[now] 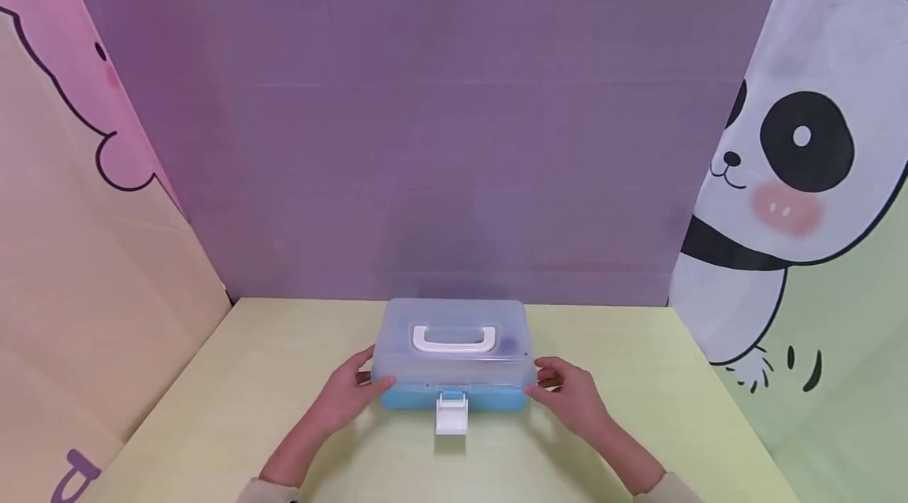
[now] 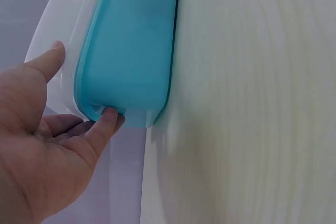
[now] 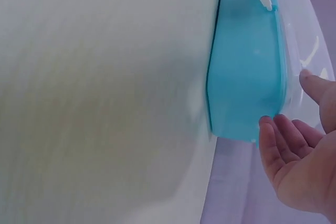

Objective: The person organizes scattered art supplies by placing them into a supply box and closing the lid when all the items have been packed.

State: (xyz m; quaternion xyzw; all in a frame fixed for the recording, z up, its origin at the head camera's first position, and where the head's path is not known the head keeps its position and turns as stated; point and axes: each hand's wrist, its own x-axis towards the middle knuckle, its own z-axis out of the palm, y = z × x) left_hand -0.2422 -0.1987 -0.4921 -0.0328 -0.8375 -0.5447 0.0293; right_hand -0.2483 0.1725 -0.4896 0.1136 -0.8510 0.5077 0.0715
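Note:
A plastic storage box [image 1: 454, 399] with a light blue base stands on the table under a lowered, translucent lid [image 1: 454, 314]. A white carrying handle [image 1: 454, 347] lies on top of the lid. At the front, the white latch [image 1: 452, 416] hangs swung outward. My left hand [image 1: 346, 394] is at the box's left end, thumb by the front edge of the lid; in the left wrist view its loosely bent fingertips touch the base's rim. At the right end, my right hand [image 1: 571, 396] has its thumb by the lid and relaxed fingers beside the base's corner. Contact there is unclear.
The pale wooden table [image 1: 284, 361] ends at a purple backdrop [image 1: 426, 132] close behind the box. A pink cartoon curtain [image 1: 85, 251] flanks the left side. On the right hangs a green curtain with a panda [image 1: 801, 227].

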